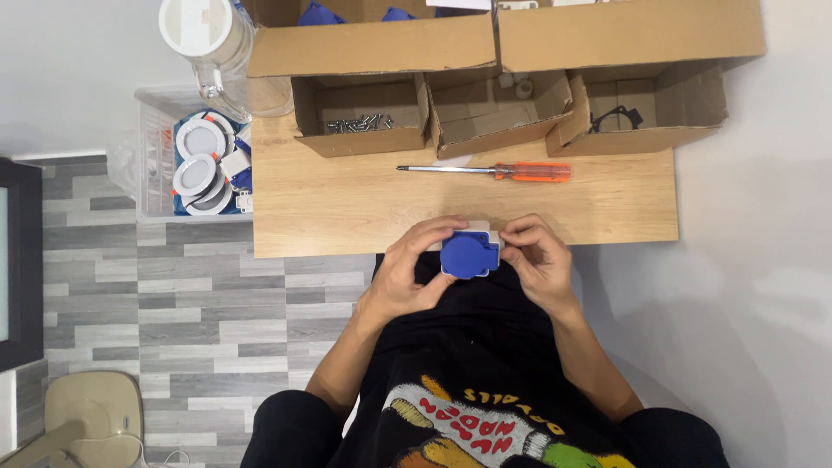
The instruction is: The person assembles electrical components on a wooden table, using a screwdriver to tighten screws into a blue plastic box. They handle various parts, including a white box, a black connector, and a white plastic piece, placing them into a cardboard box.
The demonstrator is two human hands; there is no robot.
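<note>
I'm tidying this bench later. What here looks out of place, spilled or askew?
Nothing stands out. The screwdriver lies flat on the table, the screws stay inside their cardboard box, and both hands hold the blue socket level.

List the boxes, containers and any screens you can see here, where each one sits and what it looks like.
Left cardboard box: back of the wooden table, brown, open, screws inside.
Middle cardboard box: beside it, brown, open.
Right cardboard box: far right, brown, open, a black part inside.
Clear plastic bin: left of the table, round white fittings inside.
Dark framed panel: left edge; cannot tell if it is a screen.
</note>
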